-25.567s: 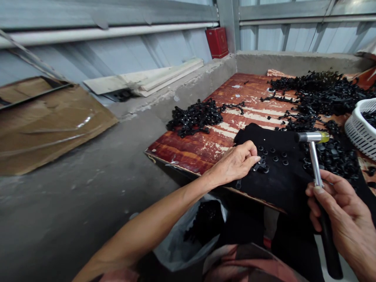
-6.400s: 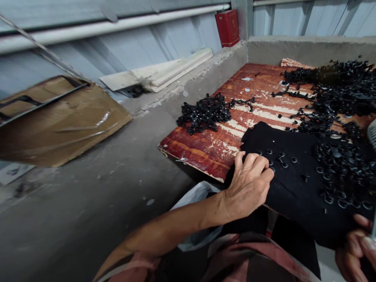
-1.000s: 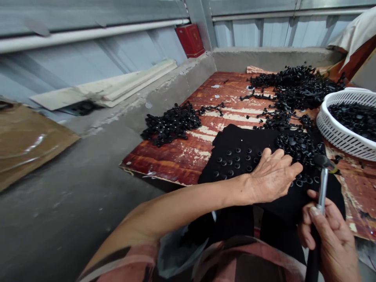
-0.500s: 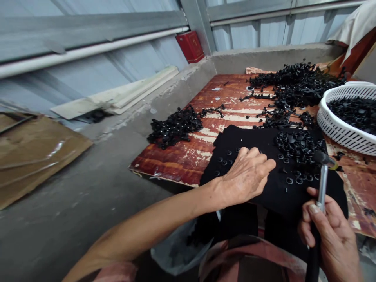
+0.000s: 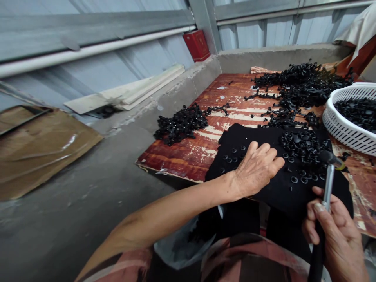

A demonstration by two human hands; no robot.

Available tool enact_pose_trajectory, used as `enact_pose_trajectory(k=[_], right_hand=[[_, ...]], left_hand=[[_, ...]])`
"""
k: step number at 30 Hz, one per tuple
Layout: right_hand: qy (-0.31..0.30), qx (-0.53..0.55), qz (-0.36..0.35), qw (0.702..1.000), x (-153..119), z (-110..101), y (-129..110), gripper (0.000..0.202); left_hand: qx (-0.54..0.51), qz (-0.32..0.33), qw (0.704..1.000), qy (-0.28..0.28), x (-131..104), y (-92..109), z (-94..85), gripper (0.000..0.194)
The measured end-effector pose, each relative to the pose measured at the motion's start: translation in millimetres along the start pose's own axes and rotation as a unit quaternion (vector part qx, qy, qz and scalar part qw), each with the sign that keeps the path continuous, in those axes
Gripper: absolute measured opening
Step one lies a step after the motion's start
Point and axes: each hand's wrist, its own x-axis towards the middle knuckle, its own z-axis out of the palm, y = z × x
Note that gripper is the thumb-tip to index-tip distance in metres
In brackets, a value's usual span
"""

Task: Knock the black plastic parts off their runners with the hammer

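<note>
My left hand (image 5: 257,169) is closed, knuckles up, over a black cloth (image 5: 261,135). Its fingertips are hidden beneath it, so whatever they pinch does not show. My right hand (image 5: 333,225) grips the black handle of a hammer (image 5: 328,184), its metal shaft pointing up and the dark head over the cloth's right side. Small round black pieces (image 5: 230,159) are spread left of my left hand. Several black rings (image 5: 294,179) lie to its right, below a heap of black plastic pieces (image 5: 302,145).
A worn red-brown board (image 5: 173,158) carries the cloth. On it lie a dark pile of parts (image 5: 182,123) at left and a larger pile (image 5: 308,84) at the back. A white slotted basket (image 5: 346,127) full of black pieces stands at right. Brown cardboard (image 5: 58,149) leans at far left.
The view has shifted slightly, so everything sits a little further right in it. My left hand stays closed over the cloth, and my right hand still holds the hammer.
</note>
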Motion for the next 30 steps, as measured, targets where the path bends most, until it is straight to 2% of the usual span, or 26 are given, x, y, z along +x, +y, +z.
enact_pose_trajectory(k=[4, 8, 11, 14, 22, 25, 30], right_hand=[[-0.004, 0.002, 0.0, 1.0, 1.0, -3.3, 3.7, 0.031], [-0.011, 0.002, 0.0, 1.0, 0.8, -4.0, 4.8, 0.032], [0.002, -0.008, 0.005, 1.0, -1.5, -0.7, 0.4, 0.03], [0.006, -0.011, 0.015, 1.0, -4.3, 3.1, -5.2, 0.029], [0.007, -0.009, 0.013, 1.0, -2.4, 2.2, -3.0, 0.032], [0.003, -0.009, 0.006, 1.0, 0.1, -2.2, 2.8, 0.034], [0.006, -0.007, 0.008, 1.0, -1.6, 0.4, -0.5, 0.034]], left_hand=[[0.013, 0.003, 1.0, 0.0, 0.4, 2.9, 1.0, 0.016], [-0.028, -0.006, 0.999, -0.028, -8.2, 5.9, -7.7, 0.014], [-0.058, -0.047, 0.996, -0.044, -15.0, 3.8, -18.8, 0.017], [-0.048, -0.099, 0.993, -0.034, -19.6, 0.7, -24.6, 0.018], [-0.033, -0.074, 0.995, -0.058, -18.9, 3.0, -9.9, 0.015], [-0.061, -0.083, 0.991, -0.083, -16.9, 0.3, -15.3, 0.017], [-0.145, -0.091, 0.972, -0.159, -16.8, -3.9, -32.2, 0.019]])
